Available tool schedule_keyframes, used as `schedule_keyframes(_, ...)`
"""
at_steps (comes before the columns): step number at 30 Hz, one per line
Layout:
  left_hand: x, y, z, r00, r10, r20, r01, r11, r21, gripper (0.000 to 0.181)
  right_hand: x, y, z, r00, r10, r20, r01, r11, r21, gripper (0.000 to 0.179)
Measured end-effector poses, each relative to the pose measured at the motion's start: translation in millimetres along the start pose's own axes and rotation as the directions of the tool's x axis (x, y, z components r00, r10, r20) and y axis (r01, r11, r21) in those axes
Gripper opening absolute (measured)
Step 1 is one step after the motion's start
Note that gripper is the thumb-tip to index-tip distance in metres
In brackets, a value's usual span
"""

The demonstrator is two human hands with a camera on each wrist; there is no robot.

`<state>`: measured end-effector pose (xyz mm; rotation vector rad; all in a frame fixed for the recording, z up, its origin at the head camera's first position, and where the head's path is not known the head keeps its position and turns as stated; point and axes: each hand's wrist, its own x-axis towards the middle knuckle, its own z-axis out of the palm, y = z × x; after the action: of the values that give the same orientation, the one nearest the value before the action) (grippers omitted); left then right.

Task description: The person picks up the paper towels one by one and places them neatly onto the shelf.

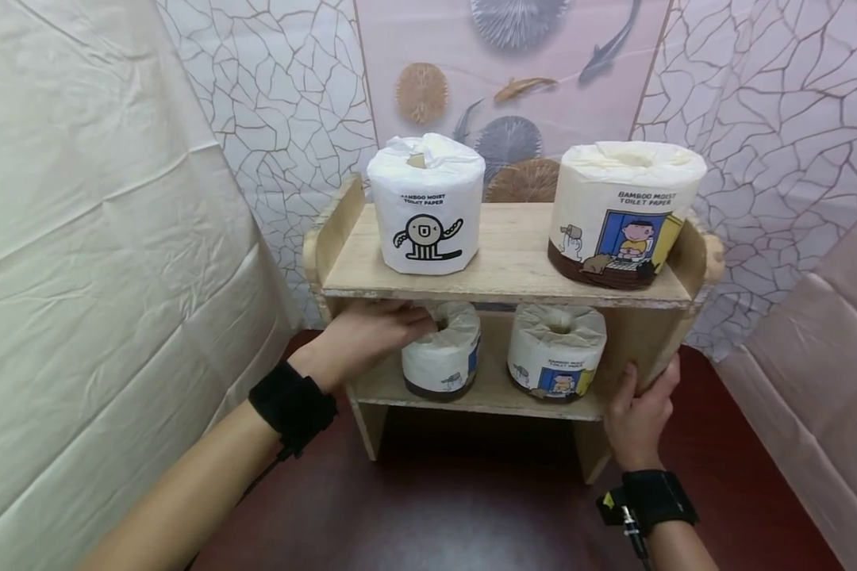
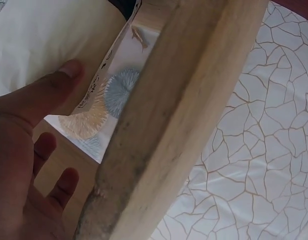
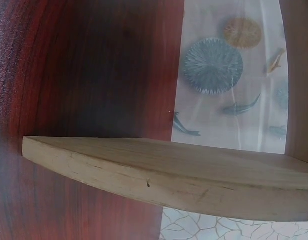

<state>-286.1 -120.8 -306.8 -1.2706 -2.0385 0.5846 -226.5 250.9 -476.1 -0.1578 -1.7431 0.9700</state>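
Observation:
On the lower shelf, my left hand (image 1: 371,333) reaches over the top of the left toilet roll (image 1: 439,369), fingertips near its centre hole. Seen from the left wrist, the thumb (image 2: 59,85) presses the wrapper's side while two loosely bent fingers (image 2: 66,185) show above the roll's top; the other fingers are hidden. At the other end, my right hand (image 1: 639,412) grips the front edge of the wooden rack's right side panel (image 1: 639,341), thumb inside and fingers outside. In the right wrist view a wooden panel (image 3: 169,172) shows, without the hand.
A second toilet roll (image 1: 557,357) stands to the right on the lower shelf. Above, the upper shelf (image 1: 514,238) bears a white roll (image 1: 428,214) and a larger cream roll (image 1: 624,214). The rack stands on a dark red table (image 1: 464,507), with fabric walls (image 1: 114,277) around it.

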Motion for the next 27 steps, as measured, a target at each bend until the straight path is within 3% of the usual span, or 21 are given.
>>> schedule_keyframes(6, -1.1, -0.4, -5.1, 0.999, -0.019, -0.03, 0.02, 1.0, 0.024, 0.056, 1.1, -3, -1, 1.0, -0.005, 0.005, 0.005, 1.0, 0.0, 0.056)
schedule_keyframes(11, -0.6, 0.7, -6.4, 1.0, -0.001, -0.031, 0.001, 1.0, 0.005, 0.052, -0.3, -4, -1, 1.0, 0.002, 0.001, -0.002, 1.0, -0.002, 0.055)
schedule_keyframes(17, -1.1, 5.0, -6.2, 1.0, 0.022, 0.007, -0.021, 0.999, -0.036, 0.051, -2.8, -5, -3, 1.0, 0.024, 0.009, -0.024, 1.0, 0.006, 0.055)
schedule_keyframes(27, -4.4, 6.1, -13.7, 0.998, -0.009, 0.055, 0.011, 0.999, -0.037, 0.064, 0.0, -6, -2, 1.0, -0.005, 0.019, 0.005, 1.0, 0.015, 0.055)
